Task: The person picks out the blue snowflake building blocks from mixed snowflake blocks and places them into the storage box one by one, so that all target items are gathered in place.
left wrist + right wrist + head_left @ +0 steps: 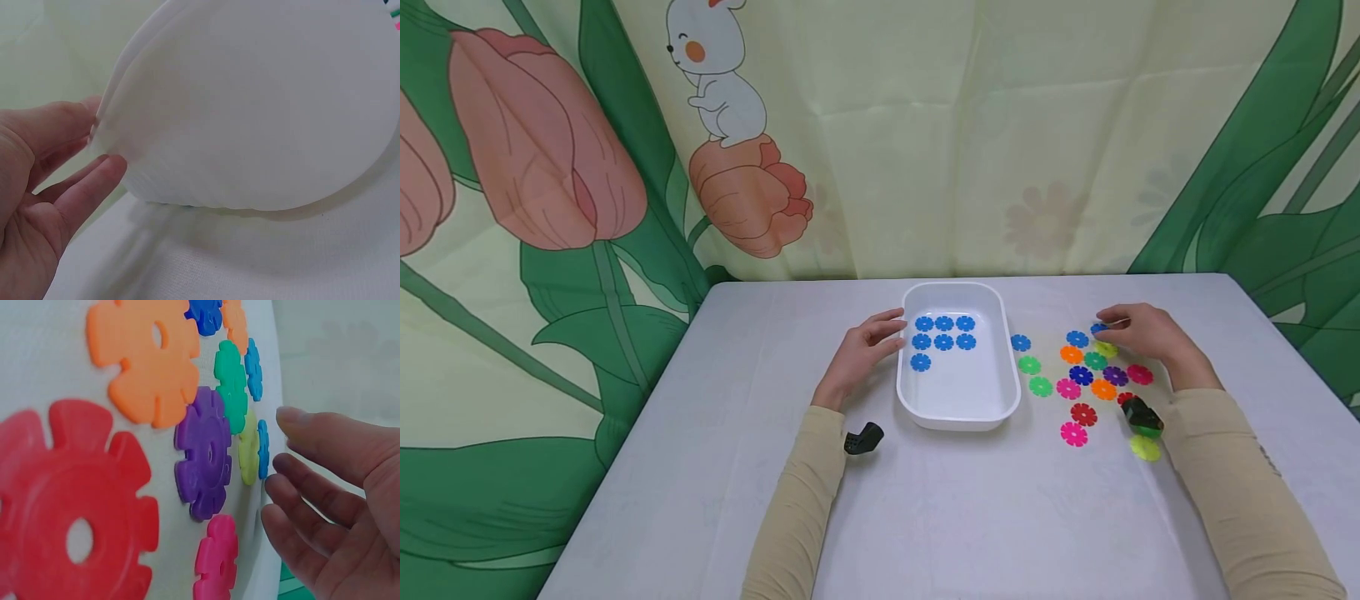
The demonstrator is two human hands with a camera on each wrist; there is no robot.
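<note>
On the left, my left hand (867, 348) rests its fairly straight fingers against the left side of a white tray (958, 408); in the left wrist view, the fingertips (115, 165) meet its outer wall (250, 125). Inside the tray, several blue flower-shaped discs (943, 342) lie flat in rows at the upper left. Over on the right, my right hand (1142, 333) hovers at the far end of the loose discs. Its thumb and fingers are spread beside a blue disc (263, 450), with a yellow-green disc (249, 450) close by. Nothing is visibly held there.
Loose flower discs lie right of the tray: an orange one (1103, 389), a purple one (1115, 377), a red one (1083, 414), a pink one (1073, 434) and several others. A black wrist device (1142, 415) partly covers a green disc. Behind the table hangs a printed curtain (925, 167).
</note>
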